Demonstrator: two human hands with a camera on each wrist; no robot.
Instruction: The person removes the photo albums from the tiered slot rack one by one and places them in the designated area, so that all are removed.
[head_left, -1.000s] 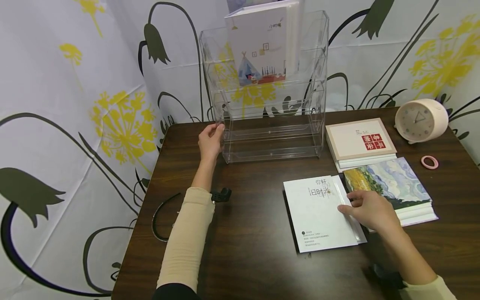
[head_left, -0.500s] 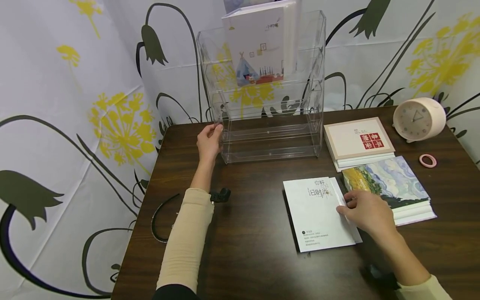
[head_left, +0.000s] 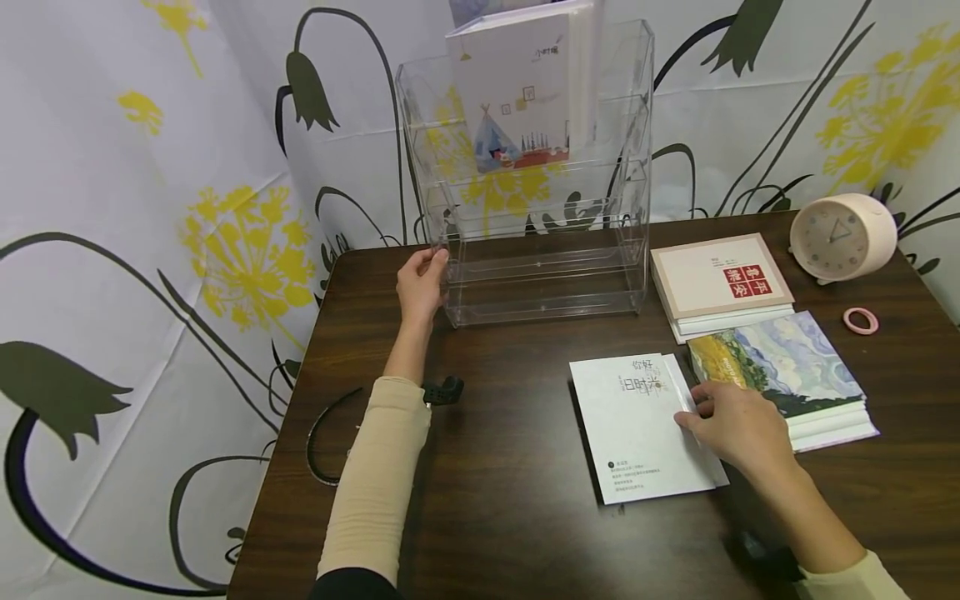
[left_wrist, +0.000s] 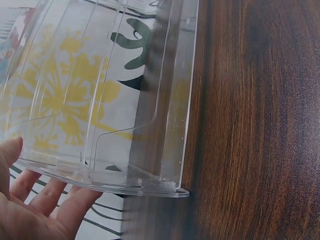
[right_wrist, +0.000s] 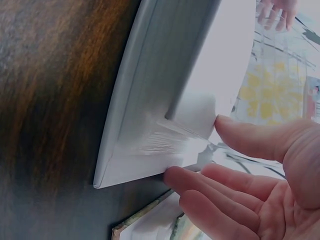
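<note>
My left hand (head_left: 420, 283) grips the left side panel of a clear acrylic rack (head_left: 547, 310), thumb on one face and fingers on the other in the left wrist view. On the table in front of me lies a white book (head_left: 637, 433) with Chinese lettering on its cover. The right hand (head_left: 738, 421) holds that book by its right edge. The right wrist view has the thumb at the upper cover (right_wrist: 195, 107) and a fingertip by the lower one. Another white book with a tent picture (head_left: 517, 100) stands in the rack's top tier.
Right of the white book lies a book with a painted landscape cover (head_left: 787, 358), close to a beige book (head_left: 720, 279) with red seals. Behind them stand a round clock (head_left: 840, 237) and a pink ring (head_left: 860, 321). A black cable (head_left: 315, 450) lies beside the left forearm.
The lower right edge of the white book has drawn in slightly under the right hand. The left hand stays on the rack.
</note>
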